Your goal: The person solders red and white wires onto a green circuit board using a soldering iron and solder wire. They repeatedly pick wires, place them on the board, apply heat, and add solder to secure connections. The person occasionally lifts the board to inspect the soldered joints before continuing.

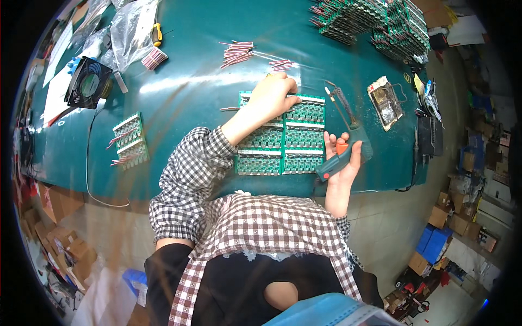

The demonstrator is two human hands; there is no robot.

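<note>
Mask (326,311): cropped | left fingers (294,100): grip hidden | right fingers (355,155): soldering gun (361,140)

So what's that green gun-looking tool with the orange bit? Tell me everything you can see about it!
The gun-shaped tool is dark teal and looks like plastic, with an orange trigger and a reddish round spot at the end of its handle. A dark, thin barrel, with a pale, slender rod beside it, points forward, leaning left. The right grip holds its handle, just right of the green circuit boards. I can't tell whether it touches them.
</note>
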